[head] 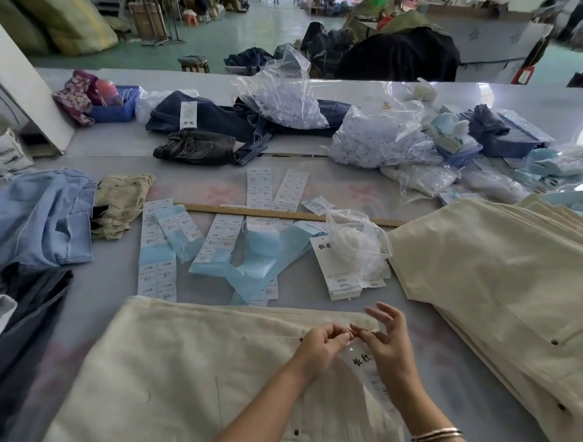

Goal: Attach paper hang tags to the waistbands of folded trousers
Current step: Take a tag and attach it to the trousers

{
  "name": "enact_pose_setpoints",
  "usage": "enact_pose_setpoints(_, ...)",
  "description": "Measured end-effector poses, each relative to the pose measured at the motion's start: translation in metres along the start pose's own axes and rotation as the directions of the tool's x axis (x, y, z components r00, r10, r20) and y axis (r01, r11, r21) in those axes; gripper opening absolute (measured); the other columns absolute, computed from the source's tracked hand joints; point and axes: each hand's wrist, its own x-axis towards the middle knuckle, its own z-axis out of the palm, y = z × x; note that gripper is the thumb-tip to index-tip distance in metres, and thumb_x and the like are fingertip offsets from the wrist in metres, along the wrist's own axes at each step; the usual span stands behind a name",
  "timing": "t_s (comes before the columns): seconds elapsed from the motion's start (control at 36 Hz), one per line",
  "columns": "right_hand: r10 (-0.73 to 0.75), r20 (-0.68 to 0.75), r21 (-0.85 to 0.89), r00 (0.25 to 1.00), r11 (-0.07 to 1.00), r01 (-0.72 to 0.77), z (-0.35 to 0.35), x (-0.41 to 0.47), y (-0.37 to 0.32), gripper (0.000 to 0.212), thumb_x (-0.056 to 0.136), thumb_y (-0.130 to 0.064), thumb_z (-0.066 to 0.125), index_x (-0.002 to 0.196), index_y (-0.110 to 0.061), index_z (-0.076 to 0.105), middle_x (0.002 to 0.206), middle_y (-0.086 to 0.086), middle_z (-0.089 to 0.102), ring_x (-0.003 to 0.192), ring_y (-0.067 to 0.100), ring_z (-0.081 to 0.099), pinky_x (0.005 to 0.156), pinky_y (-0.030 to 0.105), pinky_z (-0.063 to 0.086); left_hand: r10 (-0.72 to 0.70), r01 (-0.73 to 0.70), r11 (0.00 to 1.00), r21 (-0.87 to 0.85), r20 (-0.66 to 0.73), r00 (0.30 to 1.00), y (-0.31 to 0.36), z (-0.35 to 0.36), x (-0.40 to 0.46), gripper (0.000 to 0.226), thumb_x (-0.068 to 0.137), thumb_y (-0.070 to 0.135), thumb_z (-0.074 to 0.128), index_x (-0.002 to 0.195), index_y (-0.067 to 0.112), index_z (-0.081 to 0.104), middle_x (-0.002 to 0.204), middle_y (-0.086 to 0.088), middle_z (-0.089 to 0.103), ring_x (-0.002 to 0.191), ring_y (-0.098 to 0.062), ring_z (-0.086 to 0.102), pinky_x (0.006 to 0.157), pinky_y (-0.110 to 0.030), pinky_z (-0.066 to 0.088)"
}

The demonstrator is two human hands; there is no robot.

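Cream folded trousers (176, 363) lie in front of me, waistband at the right end. My left hand (322, 347) and my right hand (387, 341) meet at the waistband corner, fingertips pinched together on something small, perhaps the tag's string. A white paper hang tag (363, 363) with black characters lies on the trousers just below the hands. Whether the tag is fixed to the waistband I cannot tell. A stack of the same white hang tags (338, 272) sits on the table beyond my hands.
A pile of cream trousers (503, 279) lies at the right. Sticker sheets and blue backing paper (218, 246), a wooden ruler (283, 214) and a clear plastic bag (357, 248) are spread mid-table. Blue garments (39, 219) lie left, jeans (214, 131) and filled plastic bags (376, 138) farther back.
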Motion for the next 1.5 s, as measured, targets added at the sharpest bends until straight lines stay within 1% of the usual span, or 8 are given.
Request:
enact_pose_setpoints(0.14, 0.108, 0.038, 0.161, 0.993, 0.98, -0.113, 0.003, 0.006, -0.001, 0.031, 0.085, 0.008, 0.061, 0.11, -0.009, 0.053, 0.091, 0.012, 0.074, 0.082, 0.022, 0.071, 0.072, 0.025, 0.057, 0.042, -0.041, 0.999, 0.018, -0.038, 0.998, 0.006, -0.003, -0.004, 0.012, 0.099, 0.005, 0.049, 0.099, 0.005, 0.061, 0.095, -0.005, 0.066, 0.09, -0.013, 0.062, 0.088, -0.023, 0.048)
enact_pose_setpoints(0.31, 0.029, 0.125, -0.037, 0.992, 0.999, -0.024, 0.004, 0.01, -0.005, 0.031, 0.086, 0.002, 0.063, 0.108, -0.02, 0.064, 0.092, -0.002, 0.075, 0.088, 0.009, 0.071, 0.075, 0.016, 0.053, 0.077, -0.078, 0.986, 0.148, 0.014, 0.997, 0.009, -0.002, -0.006, 0.008, 0.098, 0.013, 0.055, 0.094, 0.016, 0.061, 0.097, -0.002, 0.065, 0.091, -0.009, 0.059, 0.09, -0.023, 0.046)
enact_pose_setpoints(0.44, 0.08, 0.254, -0.043, 0.964, 0.997, -0.071, 0.012, 0.016, -0.013, 0.036, 0.089, 0.0, 0.058, 0.114, -0.026, 0.06, 0.098, -0.002, 0.074, 0.105, -0.004, 0.06, 0.088, 0.016, 0.049, 0.205, -0.196, 0.967, 0.162, -0.038, 0.978, 0.013, 0.008, -0.007, 0.017, 0.095, 0.006, 0.057, 0.11, 0.003, 0.064, 0.11, -0.011, 0.064, 0.104, -0.017, 0.061, 0.096, -0.026, 0.046)
enact_pose_setpoints(0.61, 0.136, 0.267, -0.092, 0.954, 0.989, -0.116, 0.009, 0.017, -0.026, 0.024, 0.096, -0.015, 0.052, 0.117, -0.022, 0.062, 0.111, -0.009, 0.069, 0.106, -0.001, 0.062, 0.085, 0.016, 0.048, 0.128, -0.131, 0.991, -0.037, -0.076, 0.989, 0.008, 0.004, -0.011, 0.014, 0.094, 0.006, 0.059, 0.087, 0.015, 0.066, 0.081, 0.006, 0.066, 0.08, -0.004, 0.06, 0.078, -0.016, 0.047)
enact_pose_setpoints(0.78, 0.154, 0.223, -0.17, 0.963, 0.978, -0.117, -0.004, 0.01, -0.027, 0.02, 0.093, -0.019, 0.057, 0.093, -0.022, 0.076, 0.106, -0.01, 0.071, 0.101, 0.001, 0.062, 0.08, 0.015, 0.042, 0.141, -0.146, 0.988, -0.046, -0.101, 0.985, 0.007, -0.004, -0.016, 0.015, 0.095, 0.005, 0.056, 0.085, 0.014, 0.062, 0.08, 0.002, 0.063, 0.07, 0.007, 0.058, 0.072, -0.01, 0.044)
enact_pose_setpoints(1.22, 0.279, 0.211, -0.243, 0.937, 0.943, -0.226, 0.014, 0.012, -0.038, 0.009, 0.085, -0.016, 0.069, 0.08, -0.009, 0.072, 0.067, -0.002, 0.069, 0.058, 0.002, 0.061, 0.056, 0.012, 0.045, 0.121, -0.121, 0.992, -0.021, -0.012, 0.993, 0.007, -0.007, -0.019, 0.018, 0.095, 0.003, 0.056, 0.085, 0.016, 0.062, 0.079, 0.005, 0.062, 0.072, 0.008, 0.057, 0.075, -0.011, 0.043)
enact_pose_setpoints(1.36, 0.326, 0.15, -0.08, 0.933, 0.945, -0.318, 0.01, 0.013, -0.035, 0.011, 0.083, -0.016, 0.07, 0.073, -0.011, 0.07, 0.066, 0.0, 0.066, 0.067, 0.012, 0.059, 0.067, 0.025, 0.044, 0.11, -0.118, 0.992, -0.037, -0.16, 0.981, 0.005, -0.012, -0.019, 0.012, 0.099, 0.008, 0.051, 0.097, 0.012, 0.062, 0.103, 0.002, 0.064, 0.089, 0.0, 0.06, 0.083, -0.013, 0.047)
enact_pose_setpoints(1.5, 0.453, 0.225, 0.128, 0.862, 0.864, -0.487, 0.014, 0.011, -0.038, 0.007, 0.082, -0.008, 0.066, 0.076, -0.004, 0.068, 0.065, 0.006, 0.065, 0.056, 0.01, 0.058, 0.051, 0.02, 0.034, 0.129, -0.14, 0.989, -0.044, -0.188, 0.974, 0.007, -0.015, -0.022, 0.013, 0.1, 0.006, 0.047, 0.093, 0.009, 0.057, 0.079, 0.0, 0.063, 0.073, -0.003, 0.059, 0.077, -0.015, 0.047)
